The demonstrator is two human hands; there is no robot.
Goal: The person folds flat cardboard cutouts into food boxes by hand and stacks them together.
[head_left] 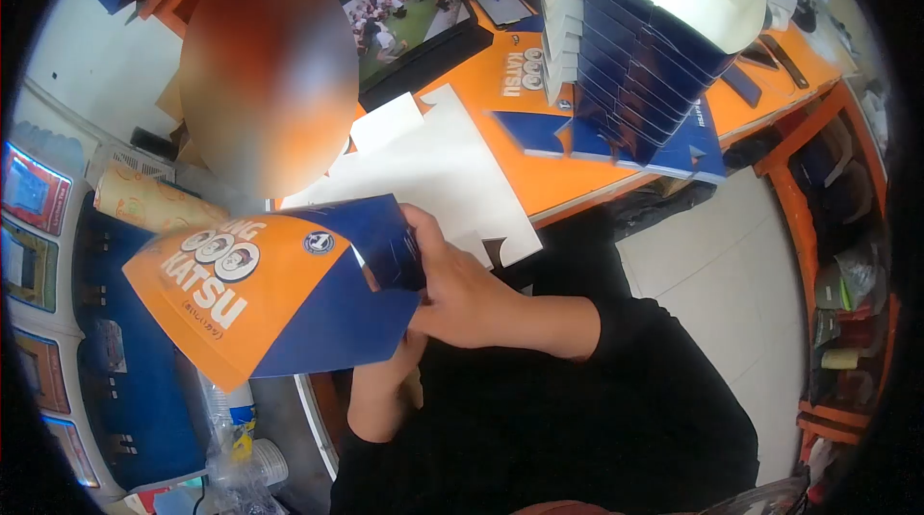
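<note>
This box (279, 294) should feel light and stiff, with smooth card that creases if I squeeze hard; its folded edges look the best hold. My right hand (460, 286) pinches its blue end, and the orange face reaches out leftward beyond my grip. My left hand (387, 385) sits under the lower edge, fingers hidden, so I can't tell their grip.
</note>
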